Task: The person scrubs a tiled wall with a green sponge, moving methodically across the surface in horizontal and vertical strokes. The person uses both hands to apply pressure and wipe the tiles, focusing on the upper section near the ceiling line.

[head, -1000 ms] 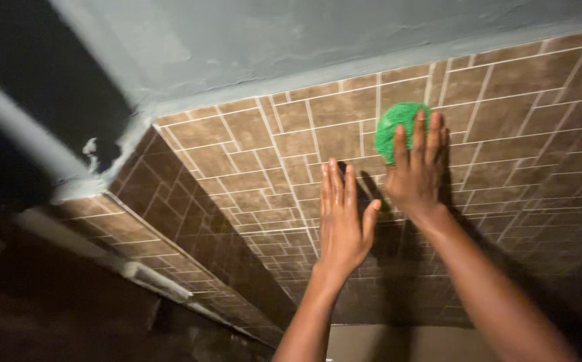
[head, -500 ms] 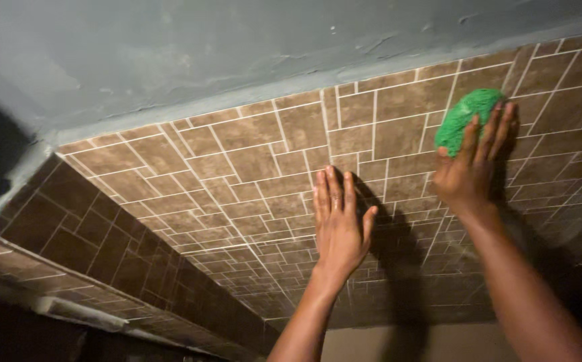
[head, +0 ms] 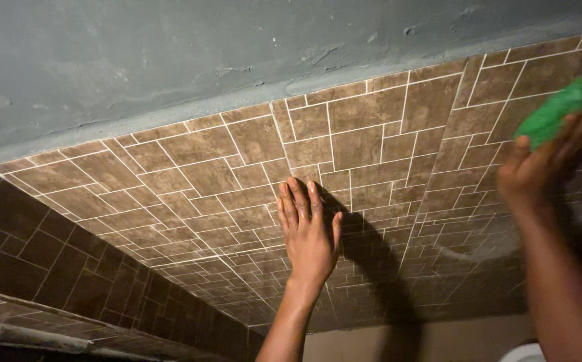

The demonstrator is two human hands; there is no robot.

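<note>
My left hand (head: 309,231) lies flat, fingers together, pressed against the brown tiled wall (head: 197,167). My right hand (head: 545,167) is at the far right, pressing a green scrubbing sponge (head: 562,109) against the same wall, with the fingers laid over it. The sponge sits high on the tiles, close to the frame's right edge. Both forearms reach up from the bottom of the view.
A grey-green painted band (head: 170,60) runs above the tiles. At the left the tiled wall turns a corner (head: 9,221) into a darker side wall with a ledge (head: 49,322) below. A white rounded object (head: 525,352) shows at the bottom right.
My right hand has slid the green sponge to the right along the tiles, away from my left hand. The left hand stays flat on the wall. The view has turned right.
</note>
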